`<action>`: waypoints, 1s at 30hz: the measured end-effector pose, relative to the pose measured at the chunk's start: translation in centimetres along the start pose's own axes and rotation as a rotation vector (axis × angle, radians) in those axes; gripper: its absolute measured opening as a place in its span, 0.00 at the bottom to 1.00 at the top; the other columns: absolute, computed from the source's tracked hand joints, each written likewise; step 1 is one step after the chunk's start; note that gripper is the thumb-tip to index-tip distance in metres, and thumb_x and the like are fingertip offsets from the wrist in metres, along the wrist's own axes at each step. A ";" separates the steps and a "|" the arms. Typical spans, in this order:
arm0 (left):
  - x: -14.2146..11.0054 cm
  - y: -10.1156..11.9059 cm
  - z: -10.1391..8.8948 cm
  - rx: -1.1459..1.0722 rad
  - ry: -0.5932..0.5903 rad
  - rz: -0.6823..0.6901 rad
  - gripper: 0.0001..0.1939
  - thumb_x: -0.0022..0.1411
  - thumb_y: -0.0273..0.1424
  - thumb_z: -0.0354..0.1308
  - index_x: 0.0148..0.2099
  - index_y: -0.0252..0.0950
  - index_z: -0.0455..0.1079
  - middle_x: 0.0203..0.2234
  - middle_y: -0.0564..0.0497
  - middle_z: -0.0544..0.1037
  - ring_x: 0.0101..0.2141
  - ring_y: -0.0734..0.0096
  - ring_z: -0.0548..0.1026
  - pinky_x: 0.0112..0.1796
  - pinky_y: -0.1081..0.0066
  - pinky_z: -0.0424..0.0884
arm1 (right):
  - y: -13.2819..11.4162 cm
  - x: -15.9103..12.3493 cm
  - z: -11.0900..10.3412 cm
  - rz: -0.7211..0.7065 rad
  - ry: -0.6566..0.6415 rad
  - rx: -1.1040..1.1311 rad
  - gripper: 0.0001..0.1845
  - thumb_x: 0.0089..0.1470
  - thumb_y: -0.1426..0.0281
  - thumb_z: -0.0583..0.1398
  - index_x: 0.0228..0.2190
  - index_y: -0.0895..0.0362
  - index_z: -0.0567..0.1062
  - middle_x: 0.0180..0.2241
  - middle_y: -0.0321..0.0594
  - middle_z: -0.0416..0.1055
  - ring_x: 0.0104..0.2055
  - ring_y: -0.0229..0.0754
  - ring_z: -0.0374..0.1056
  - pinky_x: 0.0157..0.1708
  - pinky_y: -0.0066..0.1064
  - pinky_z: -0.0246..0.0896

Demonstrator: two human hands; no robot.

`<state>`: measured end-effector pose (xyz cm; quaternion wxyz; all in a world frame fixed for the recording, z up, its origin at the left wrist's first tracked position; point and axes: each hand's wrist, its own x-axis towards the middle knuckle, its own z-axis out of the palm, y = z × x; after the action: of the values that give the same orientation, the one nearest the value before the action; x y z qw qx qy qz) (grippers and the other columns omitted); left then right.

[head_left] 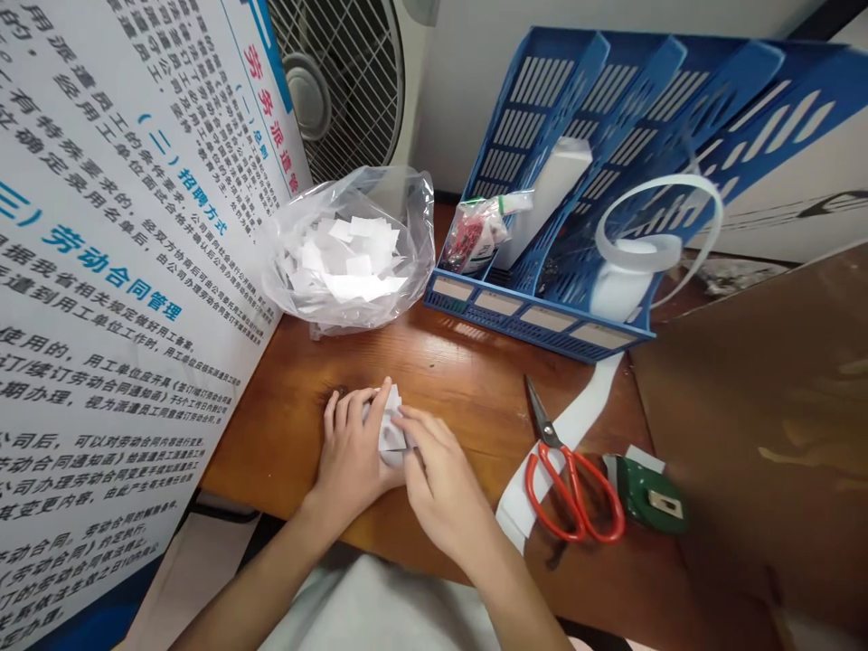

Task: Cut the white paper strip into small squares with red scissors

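Observation:
Small white pieces [391, 436], paper-like and stacked, sit between my two hands near the table's front edge. My left hand [353, 438] is curled round their left side, with its thumb on the far side of view. From the right, my right hand [434, 461] presses its fingers on the same pieces. How many pieces there are is hidden by the fingers. Beyond my hands stands a clear plastic bag [413, 203], open at the top and holding many similar white pieces [359, 262].
Red-handled scissors [573, 488] lie on a long white strip [589, 407], beside a green tape measure [651, 497]. Behind them stands a blue file rack [583, 339] with a strip roll [627, 262] and a small packet [478, 237]. A printed board [136, 271] borders the left; a fan [339, 81] stands behind.

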<state>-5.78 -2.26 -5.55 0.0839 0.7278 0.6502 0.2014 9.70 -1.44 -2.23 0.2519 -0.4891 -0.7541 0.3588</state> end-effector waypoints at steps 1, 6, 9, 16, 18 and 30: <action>0.1 0.1 -0.1 -0.003 -0.008 0.004 0.41 0.59 0.41 0.64 0.72 0.39 0.59 0.57 0.39 0.73 0.59 0.48 0.70 0.67 0.42 0.52 | 0.1 0.3 -0.1 0.002 0.061 0.011 0.23 0.59 0.81 0.49 0.51 0.59 0.75 0.58 0.51 0.70 0.60 0.51 0.65 0.62 0.49 0.62; 0.3 0.1 -0.3 -0.073 -0.037 0.050 0.34 0.57 0.47 0.67 0.62 0.38 0.70 0.65 0.38 0.69 0.65 0.45 0.66 0.68 0.41 0.52 | 1.0 1.3 -0.6 0.164 0.135 -0.191 0.22 0.60 0.80 0.51 0.52 0.67 0.75 0.47 0.56 0.71 0.53 0.60 0.66 0.55 0.53 0.65; 0.3 -0.3 -0.1 -0.138 -0.060 0.098 0.26 0.61 0.42 0.65 0.58 0.37 0.70 0.65 0.40 0.71 0.67 0.48 0.64 0.68 0.43 0.52 | 0.8 0.9 -0.2 0.181 0.096 -0.193 0.23 0.58 0.82 0.51 0.52 0.67 0.75 0.46 0.56 0.71 0.50 0.58 0.68 0.53 0.52 0.67; 0.2 -0.9 0.5 -0.186 -0.050 0.160 0.33 0.59 0.30 0.64 0.67 0.35 0.65 0.56 0.40 0.77 0.60 0.50 0.71 0.66 0.43 0.57 | -0.4 0.8 0.6 0.282 -0.047 0.270 0.24 0.55 0.79 0.55 0.53 0.59 0.74 0.48 0.48 0.74 0.44 0.47 0.74 0.48 0.42 0.74; 0.2 -1.0 0.5 -0.183 -0.035 0.159 0.34 0.57 0.30 0.66 0.65 0.34 0.67 0.52 0.40 0.78 0.57 0.49 0.73 0.65 0.42 0.58 | -0.2 1.0 0.5 0.314 -0.104 0.450 0.25 0.54 0.78 0.54 0.53 0.57 0.74 0.49 0.46 0.75 0.45 0.45 0.75 0.48 0.40 0.75; -0.8 -0.4 -0.2 -0.135 0.159 0.392 0.03 0.66 0.32 0.65 0.42 0.39 0.79 0.33 0.52 0.82 0.33 0.66 0.79 0.35 0.66 0.71 | 1.2 -1.1 -1.9 0.353 0.425 0.475 0.19 0.58 0.65 0.59 0.51 0.54 0.72 0.44 0.45 0.74 0.44 0.47 0.74 0.47 0.43 0.70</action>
<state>-6.26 -3.05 -5.64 0.0400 0.8149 0.4858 0.3137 12.21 -1.59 -2.05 0.4438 -0.6033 -0.4844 0.4521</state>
